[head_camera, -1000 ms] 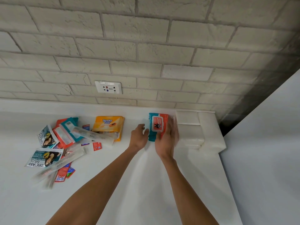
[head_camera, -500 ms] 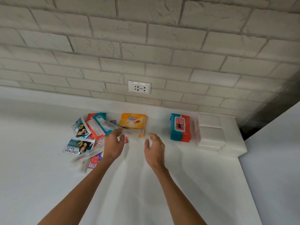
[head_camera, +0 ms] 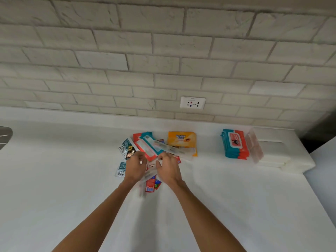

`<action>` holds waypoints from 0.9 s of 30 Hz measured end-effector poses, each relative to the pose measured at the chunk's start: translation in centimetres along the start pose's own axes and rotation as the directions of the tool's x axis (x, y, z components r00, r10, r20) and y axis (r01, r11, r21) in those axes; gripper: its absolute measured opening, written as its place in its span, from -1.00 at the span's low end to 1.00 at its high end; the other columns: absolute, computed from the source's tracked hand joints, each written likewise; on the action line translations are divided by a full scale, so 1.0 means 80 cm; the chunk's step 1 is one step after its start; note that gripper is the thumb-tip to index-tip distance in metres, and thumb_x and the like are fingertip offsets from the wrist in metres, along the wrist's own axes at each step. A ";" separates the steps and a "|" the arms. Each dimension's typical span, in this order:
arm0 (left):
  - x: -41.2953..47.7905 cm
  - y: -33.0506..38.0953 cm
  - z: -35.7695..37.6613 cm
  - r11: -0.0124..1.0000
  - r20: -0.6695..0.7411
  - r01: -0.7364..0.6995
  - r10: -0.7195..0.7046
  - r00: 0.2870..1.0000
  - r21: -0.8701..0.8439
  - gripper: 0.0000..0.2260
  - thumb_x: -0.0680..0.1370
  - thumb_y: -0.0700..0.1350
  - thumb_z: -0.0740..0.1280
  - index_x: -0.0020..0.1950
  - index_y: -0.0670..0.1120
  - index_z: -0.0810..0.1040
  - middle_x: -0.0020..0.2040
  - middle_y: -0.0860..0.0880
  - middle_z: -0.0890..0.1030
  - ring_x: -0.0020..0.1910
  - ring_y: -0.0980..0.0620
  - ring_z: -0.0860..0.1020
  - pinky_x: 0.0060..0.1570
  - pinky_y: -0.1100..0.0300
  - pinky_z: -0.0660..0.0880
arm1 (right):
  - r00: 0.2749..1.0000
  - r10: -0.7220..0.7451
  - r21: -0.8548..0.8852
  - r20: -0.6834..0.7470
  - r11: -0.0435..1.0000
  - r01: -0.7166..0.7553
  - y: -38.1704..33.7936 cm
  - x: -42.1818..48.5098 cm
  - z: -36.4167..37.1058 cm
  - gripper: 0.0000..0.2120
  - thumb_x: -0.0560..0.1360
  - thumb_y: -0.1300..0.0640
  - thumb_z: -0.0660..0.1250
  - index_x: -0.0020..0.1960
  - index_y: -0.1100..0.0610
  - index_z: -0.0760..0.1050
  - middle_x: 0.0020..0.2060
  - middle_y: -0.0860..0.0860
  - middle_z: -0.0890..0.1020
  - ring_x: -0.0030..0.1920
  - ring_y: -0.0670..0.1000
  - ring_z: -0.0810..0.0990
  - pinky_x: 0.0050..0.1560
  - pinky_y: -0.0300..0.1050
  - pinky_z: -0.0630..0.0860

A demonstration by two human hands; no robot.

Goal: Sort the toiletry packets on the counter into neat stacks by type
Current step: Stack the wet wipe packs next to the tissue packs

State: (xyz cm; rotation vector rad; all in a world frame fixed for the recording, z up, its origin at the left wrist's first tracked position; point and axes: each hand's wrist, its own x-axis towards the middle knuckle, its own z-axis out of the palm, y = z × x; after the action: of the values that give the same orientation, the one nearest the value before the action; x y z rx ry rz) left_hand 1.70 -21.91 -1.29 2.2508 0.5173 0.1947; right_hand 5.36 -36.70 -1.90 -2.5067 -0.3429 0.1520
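head view: the unsorted heap of packets [head_camera: 154, 157] lies on the white counter [head_camera: 63, 179] near the back wall, with both hands down in its near side. the left hand [head_camera: 135, 165] has its fingers curled over the sachets at the heap's left; the right hand [head_camera: 168, 169] is curled beside it, above a long clear sleeve [head_camera: 150, 174] that runs between the two — whether either hand has actually pinched anything i cannot tell, the fingertips are hidden and blurred.

risks, as a judgement: the packets overlap loosely, so pulling one could drag its neighbours and scatter the small red sachets [head_camera: 150, 186] toward the near side. another clear sleeve [head_camera: 174, 150] lies across the orange pack [head_camera: 182, 142] and the teal-and-red packets [head_camera: 145, 145]; lifting anything under it would likely tip it off. slick film may also slip from a light pinch.

room: the counter is bare to the left and toward the person — plenty of space for new stacks. to the right, well apart, a neat stack of teal wipes packs [head_camera: 234, 146] stands just beside a clear box [head_camera: 254, 144] near the counter's right end, where the edge drops away; stacks set there could be nudged off.
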 end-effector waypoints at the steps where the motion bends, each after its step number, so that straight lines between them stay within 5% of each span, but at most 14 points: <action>1: 0.003 -0.006 -0.003 1.000 0.007 -0.002 0.002 1.000 -0.010 -0.82 0.59 -0.25 0.30 0.15 -0.13 0.61 -0.02 0.03 0.68 -0.03 0.04 0.64 -0.09 0.30 0.51 | 1.000 -0.003 -0.016 -0.004 1.000 0.003 -0.006 0.004 0.007 -0.64 0.63 -0.05 0.37 0.36 0.06 0.46 0.31 0.02 0.55 0.31 0.02 0.57 0.12 -0.18 0.65; 7: 0.010 -0.019 -0.012 0.997 0.045 0.020 -0.016 0.999 -0.080 -0.80 0.62 -0.20 0.33 0.24 -0.15 0.58 0.09 -0.02 0.67 0.04 0.03 0.61 -0.01 0.27 0.52 | 0.999 -0.050 -0.190 0.013 0.980 0.052 -0.029 0.039 0.031 -0.42 0.62 -0.04 0.39 0.54 0.10 0.28 0.42 0.10 0.45 0.34 0.10 0.56 0.10 -0.07 0.68; 12: 0.023 -0.034 -0.028 0.994 0.045 0.059 -0.055 0.997 -0.096 -0.76 0.64 -0.18 0.30 0.29 -0.17 0.56 0.16 -0.08 0.66 0.14 -0.04 0.62 0.18 0.08 0.58 | 0.990 -0.141 -0.300 0.016 0.944 0.139 -0.045 0.075 0.063 -0.35 0.59 0.01 0.43 0.55 0.14 0.22 0.47 0.16 0.42 0.41 0.18 0.51 0.24 0.04 0.64; 18: 0.033 -0.046 -0.042 0.994 0.043 0.055 -0.051 0.998 -0.093 -0.77 0.63 -0.18 0.30 0.28 -0.15 0.57 0.10 -0.04 0.68 0.12 -0.03 0.63 0.17 0.10 0.56 | 0.993 -0.085 -0.400 0.087 0.910 0.113 -0.048 0.090 0.081 -0.25 0.57 0.04 0.42 0.59 0.26 0.13 0.51 0.27 0.32 0.52 0.28 0.33 0.43 0.15 0.48; 25: 0.041 -0.052 -0.043 0.983 0.085 0.102 -0.090 0.992 -0.150 -0.78 0.63 -0.16 0.31 0.27 -0.13 0.56 0.08 -0.02 0.68 0.07 0.03 0.63 0.10 0.15 0.58 | 0.997 -0.026 -0.487 0.066 0.872 0.055 -0.039 0.091 0.075 -0.33 0.53 0.09 0.50 0.50 0.23 0.25 0.35 0.22 0.52 0.30 0.22 0.57 0.26 0.10 0.61; 27: 0.042 -0.049 -0.041 0.978 0.112 0.121 -0.103 0.988 -0.169 -0.78 0.64 -0.14 0.31 0.28 -0.12 0.55 0.09 -0.02 0.67 0.08 0.02 0.63 0.09 0.17 0.58 | 0.998 -0.016 -0.419 0.053 0.907 0.037 -0.037 0.090 0.063 -0.48 0.57 0.08 0.45 0.44 0.19 0.34 0.25 0.18 0.60 0.18 0.16 0.65 0.11 0.02 0.66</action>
State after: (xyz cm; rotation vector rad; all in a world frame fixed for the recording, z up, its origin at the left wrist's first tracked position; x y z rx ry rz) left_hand 2.61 -15.93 -2.10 2.0424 0.5484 0.0638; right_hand 10.75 -29.59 -4.48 -2.9271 -0.4715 0.1397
